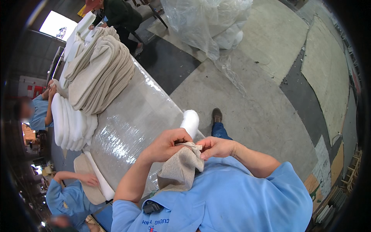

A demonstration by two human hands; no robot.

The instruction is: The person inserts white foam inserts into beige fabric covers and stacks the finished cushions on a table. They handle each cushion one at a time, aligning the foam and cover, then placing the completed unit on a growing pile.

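Note:
A beige fabric cover (pixel 177 170) hangs bunched in front of my chest. The fingers of my left hand (pixel 167 145) are closed on its gathered upper edge. My right hand (pixel 218 148) pinches the same edge from the right, where a small pale tab (pixel 199 147) shows between thumb and fingers. Beyond my left hand, a soft white padding piece (pixel 189 120) sticks up at the table corner. Whether it runs into the cover is hidden by my hands.
A plastic-wrapped table (pixel 131 116) carries a stack of beige covers (pixel 102 73) and several white pads (pixel 71 121). Two co-workers in blue (pixel 38 112) handle similar pieces at left; another person (pixel 119 17) is at the far end. Clear plastic (pixel 216 27) lies bundled on the floor.

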